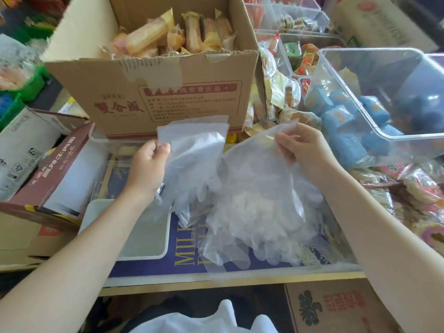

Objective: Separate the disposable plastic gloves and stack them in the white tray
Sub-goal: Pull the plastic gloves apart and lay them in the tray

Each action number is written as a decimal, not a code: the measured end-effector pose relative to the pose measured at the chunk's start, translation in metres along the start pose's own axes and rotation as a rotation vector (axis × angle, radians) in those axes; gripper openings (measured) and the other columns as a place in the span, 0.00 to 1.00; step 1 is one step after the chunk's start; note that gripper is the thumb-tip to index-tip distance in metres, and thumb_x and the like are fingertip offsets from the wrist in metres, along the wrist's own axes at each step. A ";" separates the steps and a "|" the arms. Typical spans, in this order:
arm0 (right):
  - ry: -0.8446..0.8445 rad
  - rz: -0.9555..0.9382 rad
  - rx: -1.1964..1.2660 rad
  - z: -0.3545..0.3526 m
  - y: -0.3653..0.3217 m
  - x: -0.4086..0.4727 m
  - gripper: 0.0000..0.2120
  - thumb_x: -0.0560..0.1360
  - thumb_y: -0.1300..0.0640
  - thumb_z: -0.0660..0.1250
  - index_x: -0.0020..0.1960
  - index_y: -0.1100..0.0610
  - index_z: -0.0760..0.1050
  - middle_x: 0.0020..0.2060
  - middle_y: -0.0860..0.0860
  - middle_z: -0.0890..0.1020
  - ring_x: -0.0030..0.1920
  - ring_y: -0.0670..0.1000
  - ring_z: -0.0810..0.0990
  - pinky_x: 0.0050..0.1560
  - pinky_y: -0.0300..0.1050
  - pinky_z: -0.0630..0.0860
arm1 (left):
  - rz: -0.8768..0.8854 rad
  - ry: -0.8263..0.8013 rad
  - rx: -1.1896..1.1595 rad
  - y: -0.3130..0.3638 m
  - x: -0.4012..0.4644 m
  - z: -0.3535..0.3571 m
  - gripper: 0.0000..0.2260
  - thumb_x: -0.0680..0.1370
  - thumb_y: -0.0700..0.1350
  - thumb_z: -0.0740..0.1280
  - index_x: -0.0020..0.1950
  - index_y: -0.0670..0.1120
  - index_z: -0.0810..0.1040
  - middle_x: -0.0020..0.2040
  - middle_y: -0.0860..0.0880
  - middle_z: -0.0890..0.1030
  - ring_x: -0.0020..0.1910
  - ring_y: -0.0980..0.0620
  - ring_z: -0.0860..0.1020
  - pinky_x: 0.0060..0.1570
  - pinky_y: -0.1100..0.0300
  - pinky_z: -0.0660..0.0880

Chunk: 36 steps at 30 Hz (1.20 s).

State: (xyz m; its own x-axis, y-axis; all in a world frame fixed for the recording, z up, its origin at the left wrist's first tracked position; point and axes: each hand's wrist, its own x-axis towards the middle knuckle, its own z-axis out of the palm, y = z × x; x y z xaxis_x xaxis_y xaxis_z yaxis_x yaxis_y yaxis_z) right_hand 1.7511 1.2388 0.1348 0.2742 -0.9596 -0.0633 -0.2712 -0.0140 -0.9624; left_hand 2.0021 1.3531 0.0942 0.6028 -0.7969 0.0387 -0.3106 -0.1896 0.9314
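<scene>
Gloves: a thin clump (192, 150) hangs from the left hand, cuffs up, fingers trailing down, so its long axis runs far to near.
Left hand (150, 164): thumb and curled fingers pinch the clump's left edge.
Right hand (305, 147): fingers and thumb pinch the top edge of the bigger bundle (259, 212), which sags onto the blue printed surface (187, 260).
Key relation: white tray (144, 255) lies near and left, directly under the left forearm; the left hand is much nearer to it than the right.
Tray contents: seemingly bare, though a clear glove would hardly show.
Beyond: cardboard box (153, 92) of wrapped snacks on the far side; clear bin (374, 131) holding blue packets at far right.
</scene>
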 end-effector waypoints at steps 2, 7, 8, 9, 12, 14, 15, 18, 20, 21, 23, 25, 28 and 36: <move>-0.113 0.007 0.140 0.011 -0.014 -0.009 0.07 0.76 0.62 0.65 0.39 0.60 0.73 0.24 0.50 0.75 0.23 0.46 0.67 0.24 0.33 0.66 | 0.008 -0.028 -0.045 0.003 0.000 -0.005 0.14 0.81 0.43 0.58 0.35 0.50 0.69 0.31 0.52 0.69 0.26 0.63 0.67 0.27 0.73 0.63; -0.226 0.080 0.231 0.044 -0.042 -0.034 0.11 0.78 0.56 0.62 0.38 0.56 0.73 0.25 0.50 0.72 0.25 0.46 0.69 0.25 0.34 0.66 | -0.043 -0.230 -0.157 -0.003 -0.001 -0.016 0.15 0.82 0.46 0.57 0.35 0.52 0.72 0.31 0.57 0.72 0.32 0.57 0.68 0.37 0.60 0.65; -0.215 0.064 0.196 0.053 -0.044 -0.037 0.12 0.79 0.55 0.62 0.37 0.55 0.75 0.27 0.53 0.71 0.27 0.46 0.69 0.27 0.37 0.65 | -0.046 -0.257 -0.174 0.003 -0.005 -0.018 0.14 0.81 0.47 0.57 0.36 0.53 0.73 0.33 0.56 0.73 0.35 0.55 0.69 0.38 0.59 0.66; -0.184 0.056 0.189 0.063 -0.044 -0.039 0.13 0.78 0.54 0.62 0.35 0.53 0.76 0.28 0.55 0.70 0.29 0.48 0.68 0.29 0.39 0.63 | -0.042 -0.283 -0.230 0.006 -0.007 -0.020 0.13 0.81 0.47 0.58 0.38 0.53 0.74 0.34 0.55 0.74 0.36 0.54 0.70 0.39 0.58 0.68; -0.016 0.074 0.263 0.091 -0.043 -0.044 0.17 0.76 0.55 0.66 0.29 0.53 0.78 0.27 0.49 0.74 0.30 0.46 0.68 0.32 0.41 0.63 | -0.159 -0.383 -0.385 0.021 -0.023 -0.030 0.07 0.81 0.45 0.58 0.50 0.53 0.76 0.34 0.60 0.79 0.26 0.62 0.76 0.23 0.69 0.72; 0.069 0.062 0.241 0.102 -0.039 -0.044 0.14 0.74 0.54 0.69 0.30 0.52 0.78 0.34 0.49 0.76 0.34 0.47 0.70 0.35 0.41 0.65 | -0.235 -0.402 -0.570 0.022 -0.032 -0.039 0.12 0.79 0.48 0.62 0.60 0.47 0.77 0.39 0.59 0.80 0.25 0.65 0.77 0.21 0.71 0.71; 0.094 0.045 0.214 0.106 -0.039 -0.045 0.12 0.72 0.51 0.70 0.30 0.51 0.79 0.40 0.49 0.75 0.40 0.48 0.71 0.39 0.42 0.66 | -0.194 -0.400 -0.619 0.017 -0.034 -0.040 0.15 0.74 0.52 0.68 0.57 0.46 0.80 0.38 0.57 0.81 0.27 0.65 0.79 0.24 0.72 0.72; 0.090 0.034 0.196 0.112 -0.039 -0.045 0.10 0.68 0.50 0.71 0.31 0.53 0.77 0.43 0.50 0.76 0.47 0.51 0.73 0.47 0.47 0.68 | -0.163 -0.444 -0.611 0.024 -0.032 -0.048 0.01 0.74 0.50 0.70 0.42 0.55 0.80 0.29 0.57 0.81 0.27 0.65 0.78 0.29 0.70 0.73; 0.061 0.050 0.193 0.114 -0.039 -0.047 0.11 0.73 0.56 0.69 0.32 0.54 0.75 0.30 0.48 0.77 0.35 0.49 0.74 0.39 0.43 0.69 | -0.210 -0.512 -0.570 0.025 -0.028 -0.052 0.10 0.80 0.42 0.59 0.41 0.49 0.75 0.25 0.56 0.78 0.23 0.62 0.75 0.24 0.70 0.68; 0.066 0.045 0.180 0.115 -0.038 -0.049 0.12 0.74 0.58 0.68 0.32 0.55 0.74 0.27 0.46 0.76 0.32 0.48 0.73 0.35 0.42 0.68 | -0.204 -0.551 -0.570 0.022 -0.026 -0.053 0.11 0.81 0.39 0.56 0.42 0.47 0.75 0.26 0.55 0.79 0.24 0.61 0.75 0.23 0.70 0.69; 0.097 0.032 0.168 0.118 -0.037 -0.052 0.13 0.74 0.59 0.68 0.32 0.55 0.73 0.26 0.46 0.76 0.30 0.47 0.72 0.34 0.40 0.68 | -0.208 -0.577 -0.565 0.019 -0.025 -0.057 0.12 0.81 0.36 0.54 0.45 0.45 0.76 0.29 0.54 0.81 0.28 0.61 0.79 0.27 0.70 0.72; 0.143 0.024 0.151 0.124 -0.035 -0.054 0.12 0.74 0.59 0.68 0.32 0.56 0.73 0.28 0.48 0.75 0.30 0.46 0.71 0.34 0.39 0.68 | -0.195 -0.575 -0.541 0.020 -0.025 -0.064 0.13 0.81 0.36 0.54 0.47 0.46 0.76 0.33 0.55 0.83 0.32 0.62 0.80 0.33 0.70 0.74; 0.231 0.009 0.070 0.130 -0.030 -0.054 0.12 0.74 0.58 0.68 0.32 0.55 0.71 0.30 0.49 0.75 0.30 0.45 0.71 0.34 0.39 0.68 | -0.156 -0.549 -0.429 0.017 -0.023 -0.070 0.12 0.82 0.41 0.54 0.52 0.48 0.78 0.42 0.55 0.85 0.45 0.59 0.81 0.46 0.66 0.76; 0.361 -0.031 -0.027 0.134 -0.022 -0.053 0.09 0.74 0.57 0.68 0.36 0.54 0.71 0.31 0.48 0.73 0.33 0.48 0.70 0.37 0.43 0.68 | 0.034 -0.600 0.002 0.004 -0.022 -0.072 0.24 0.66 0.69 0.66 0.58 0.59 0.74 0.53 0.53 0.83 0.52 0.49 0.81 0.56 0.45 0.75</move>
State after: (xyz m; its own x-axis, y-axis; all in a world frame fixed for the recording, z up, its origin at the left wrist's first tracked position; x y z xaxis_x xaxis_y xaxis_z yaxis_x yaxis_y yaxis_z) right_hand 1.8661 1.3279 0.1236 -0.0596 -0.9959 0.0676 -0.2931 -0.0472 -0.9549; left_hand 2.0401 1.4112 0.1229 0.0723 -0.9871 -0.1432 -0.3238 -0.1590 0.9327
